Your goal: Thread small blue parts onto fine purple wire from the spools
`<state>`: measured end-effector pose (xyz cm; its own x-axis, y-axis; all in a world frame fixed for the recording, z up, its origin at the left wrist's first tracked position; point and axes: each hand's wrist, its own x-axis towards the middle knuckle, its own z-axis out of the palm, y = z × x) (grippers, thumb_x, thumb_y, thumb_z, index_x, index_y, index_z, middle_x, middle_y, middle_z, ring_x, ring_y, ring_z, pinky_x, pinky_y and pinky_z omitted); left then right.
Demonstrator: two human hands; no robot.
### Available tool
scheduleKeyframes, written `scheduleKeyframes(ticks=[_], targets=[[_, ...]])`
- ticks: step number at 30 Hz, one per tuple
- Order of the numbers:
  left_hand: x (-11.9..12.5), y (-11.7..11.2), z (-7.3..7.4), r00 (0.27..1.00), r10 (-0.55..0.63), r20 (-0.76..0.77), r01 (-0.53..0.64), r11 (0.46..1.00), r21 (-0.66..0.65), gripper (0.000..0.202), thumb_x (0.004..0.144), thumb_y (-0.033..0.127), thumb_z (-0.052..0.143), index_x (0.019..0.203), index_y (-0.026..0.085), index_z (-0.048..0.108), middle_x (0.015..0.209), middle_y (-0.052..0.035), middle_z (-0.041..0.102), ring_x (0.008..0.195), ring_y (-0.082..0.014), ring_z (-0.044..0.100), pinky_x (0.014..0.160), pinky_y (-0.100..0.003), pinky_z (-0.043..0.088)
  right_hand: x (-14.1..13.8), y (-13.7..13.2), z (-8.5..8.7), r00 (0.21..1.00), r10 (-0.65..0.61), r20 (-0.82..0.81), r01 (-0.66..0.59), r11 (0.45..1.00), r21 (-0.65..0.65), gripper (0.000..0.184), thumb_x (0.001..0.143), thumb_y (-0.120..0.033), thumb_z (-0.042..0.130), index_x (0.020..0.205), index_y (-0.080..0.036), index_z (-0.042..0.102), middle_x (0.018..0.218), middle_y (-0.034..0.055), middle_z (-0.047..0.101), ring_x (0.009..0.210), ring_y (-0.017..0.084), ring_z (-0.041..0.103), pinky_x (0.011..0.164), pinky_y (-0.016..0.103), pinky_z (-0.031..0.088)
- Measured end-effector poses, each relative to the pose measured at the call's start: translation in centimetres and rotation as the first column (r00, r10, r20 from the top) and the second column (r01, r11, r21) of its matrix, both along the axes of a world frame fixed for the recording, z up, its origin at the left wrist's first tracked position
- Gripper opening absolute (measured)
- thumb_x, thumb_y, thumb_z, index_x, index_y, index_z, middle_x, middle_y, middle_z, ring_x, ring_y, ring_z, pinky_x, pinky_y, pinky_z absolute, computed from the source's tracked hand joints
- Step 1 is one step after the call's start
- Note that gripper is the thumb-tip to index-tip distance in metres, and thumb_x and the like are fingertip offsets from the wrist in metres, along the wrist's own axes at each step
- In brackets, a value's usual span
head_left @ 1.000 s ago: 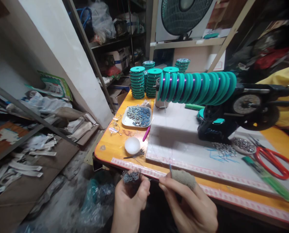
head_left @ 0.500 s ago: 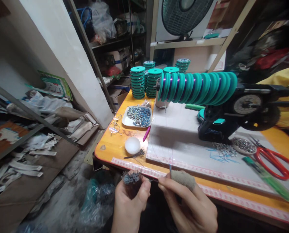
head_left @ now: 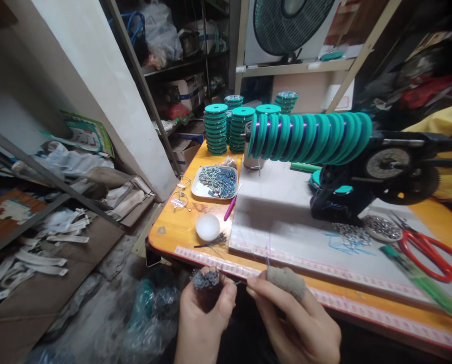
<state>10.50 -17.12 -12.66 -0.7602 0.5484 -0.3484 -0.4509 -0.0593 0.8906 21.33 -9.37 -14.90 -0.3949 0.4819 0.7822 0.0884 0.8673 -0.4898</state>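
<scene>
My left hand (head_left: 207,318) is closed around a bundle of thin dark strands with grey-blue tips (head_left: 207,279), held upright just in front of the table edge. Beside it, my right hand (head_left: 298,318) pinches a thin dark strand (head_left: 241,282) that runs between the two hands. A grey-green cloth sleeve (head_left: 285,282) covers one of its fingers. A blue thread (head_left: 268,260) rises from behind this hand toward the board. The pinched fingertips partly hide what they grip. Above hangs a row of green spools (head_left: 309,137) on a black winding machine (head_left: 377,174).
On the orange table (head_left: 165,217) stand a tray of small blue parts (head_left: 195,191), a white cup (head_left: 208,227) and a purple-handled tool (head_left: 230,208). Red scissors (head_left: 425,253), a green cutter (head_left: 423,280) and a dish of metal bits (head_left: 382,227) lie right. Green spool stacks (head_left: 216,129) stand behind.
Almost nothing differs. Both hands keep their grip and place, with only a very slight shift of the fingers and of the view.
</scene>
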Motion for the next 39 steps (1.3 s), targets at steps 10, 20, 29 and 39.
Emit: scheduleKeyframes(ticks=[10, 20, 29, 39], targets=[[0.3, 0.3, 0.8, 0.993, 0.048, -0.111, -0.053, 0.998, -0.041, 0.028, 0.050, 0.026, 0.094, 0.066, 0.015, 0.074, 0.064, -0.0052, 0.075, 0.064, -0.0221, 0.072, 0.064, -0.029, 0.062, -0.1, 0.6, 0.7, 0.998, 0.033, 0.056, -0.037, 0.997, 0.066, 0.060, 0.089, -0.002, 0.068, 0.144, -0.019, 0.055, 0.082, 0.0022, 0.076, 0.068, 0.015, 0.073, 0.072, 0.026, 0.062], [-0.1, 0.1, 0.8, 0.989, -0.015, -0.148, 0.005, 0.997, -0.071, 0.024, 0.051, 0.024, 0.093, 0.061, 0.016, 0.073, 0.062, -0.0048, 0.074, 0.060, -0.0208, 0.070, 0.058, -0.026, 0.059, 0.3, 0.9, 0.4, 0.992, 0.075, 0.105, -0.092, 0.983, 0.162, 0.061, 0.091, -0.003, 0.063, 0.149, -0.017, 0.050, 0.087, 0.0045, 0.079, 0.074, 0.019, 0.075, 0.065, 0.029, 0.062], [-1.1, -0.6, 0.2, 0.931, -0.169, -0.323, 0.155, 0.985, -0.070, 0.008, 0.065, 0.023, 0.085, 0.062, 0.020, 0.078, 0.061, -0.0023, 0.073, 0.059, -0.0154, 0.065, 0.061, -0.021, 0.053, 1.1, 1.2, 0.0, 0.971, 0.142, 0.190, -0.178, 0.966, 0.187, 0.049, 0.095, -0.005, 0.057, 0.143, -0.011, 0.053, 0.104, 0.0097, 0.078, 0.095, 0.022, 0.074, 0.080, 0.032, 0.063], [-4.6, -2.8, -0.6, 0.902, -0.320, -0.291, 0.322, 0.946, -0.044, 0.025, 0.077, 0.040, 0.082, 0.080, 0.016, 0.076, 0.070, -0.0037, 0.072, 0.065, -0.0153, 0.064, 0.064, -0.022, 0.053, -0.5, 1.0, 2.2, 0.891, 0.290, 0.350, -0.289, 0.956, -0.056, 0.016, 0.094, -0.005, 0.051, 0.090, -0.017, 0.061, 0.088, 0.0080, 0.066, 0.075, 0.020, 0.061, 0.067, 0.034, 0.054]])
